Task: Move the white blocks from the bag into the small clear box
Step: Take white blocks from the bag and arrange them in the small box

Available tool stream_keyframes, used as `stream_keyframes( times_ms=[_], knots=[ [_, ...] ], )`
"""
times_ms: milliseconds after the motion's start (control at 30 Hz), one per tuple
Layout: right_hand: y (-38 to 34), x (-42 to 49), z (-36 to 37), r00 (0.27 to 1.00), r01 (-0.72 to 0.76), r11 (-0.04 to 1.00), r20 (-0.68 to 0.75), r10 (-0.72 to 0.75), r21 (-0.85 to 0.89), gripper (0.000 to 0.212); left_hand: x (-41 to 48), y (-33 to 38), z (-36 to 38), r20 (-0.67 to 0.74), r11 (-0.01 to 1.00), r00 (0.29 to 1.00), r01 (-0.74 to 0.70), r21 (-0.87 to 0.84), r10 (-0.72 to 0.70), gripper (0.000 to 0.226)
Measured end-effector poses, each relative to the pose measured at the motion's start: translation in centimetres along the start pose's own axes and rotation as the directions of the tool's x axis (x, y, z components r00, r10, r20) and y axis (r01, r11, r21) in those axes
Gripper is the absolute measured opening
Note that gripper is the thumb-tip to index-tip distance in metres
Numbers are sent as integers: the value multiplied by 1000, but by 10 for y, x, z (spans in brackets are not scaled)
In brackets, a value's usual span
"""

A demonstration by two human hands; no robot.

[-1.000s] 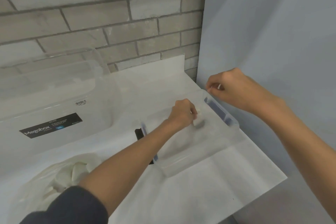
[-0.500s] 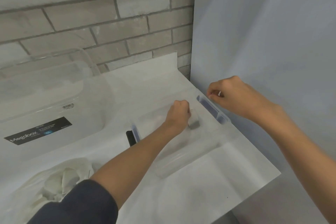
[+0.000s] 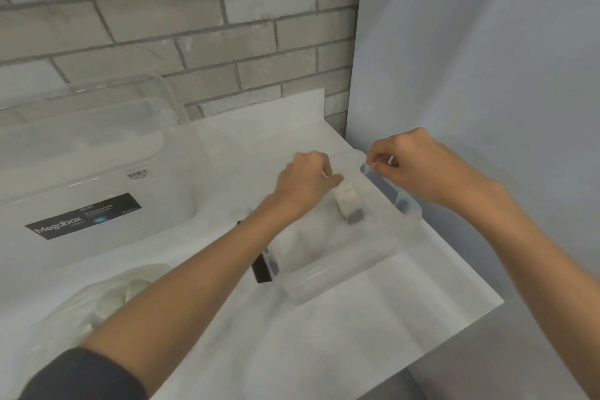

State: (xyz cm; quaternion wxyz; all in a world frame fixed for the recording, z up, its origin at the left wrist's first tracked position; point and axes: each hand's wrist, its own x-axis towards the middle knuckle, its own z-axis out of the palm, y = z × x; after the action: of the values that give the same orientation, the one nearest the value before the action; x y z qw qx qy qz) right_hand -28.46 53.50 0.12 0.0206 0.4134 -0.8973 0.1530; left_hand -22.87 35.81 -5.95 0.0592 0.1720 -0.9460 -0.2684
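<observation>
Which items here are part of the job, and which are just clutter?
Job: white block, small clear box, bag, left hand, right hand.
Lying about: large Megabox bin, black object beside that box.

Your one head camera looks forward and down, close over the worktop point(image 3: 324, 351); brick wall point(image 3: 194, 26) at twelve o'clock, grey panel point(image 3: 487, 42) at three.

I log one white desk point(image 3: 357, 334). Directly on it:
- small clear box point(image 3: 324, 276);
- large clear Megabox bin point(image 3: 97, 172), left of the box;
- bag point(image 3: 65, 318), left of the box, nearer me;
- dark object point(image 3: 261, 269), just beside the box's left end.
</observation>
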Motion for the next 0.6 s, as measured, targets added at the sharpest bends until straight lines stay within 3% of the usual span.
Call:
stream_keyframes(
  times_ms=[133, 367, 600],
  knots=[
    [-36, 3, 5, 995, 100, 994, -2, -100, 34, 15, -42, -20, -64, -115, 996, 993, -44, -76, 35, 13],
    [-136, 9, 31, 950, 303, 946, 41, -309, 119, 15, -141, -97, -133, -208, 991, 970, 110, -76, -124, 7],
    [-235, -5, 82, 851, 454, 864, 181, -492, 217, 14, -230, -170, -146, -128, 964, 955, 264, -31, -266, 11]
  ],
)
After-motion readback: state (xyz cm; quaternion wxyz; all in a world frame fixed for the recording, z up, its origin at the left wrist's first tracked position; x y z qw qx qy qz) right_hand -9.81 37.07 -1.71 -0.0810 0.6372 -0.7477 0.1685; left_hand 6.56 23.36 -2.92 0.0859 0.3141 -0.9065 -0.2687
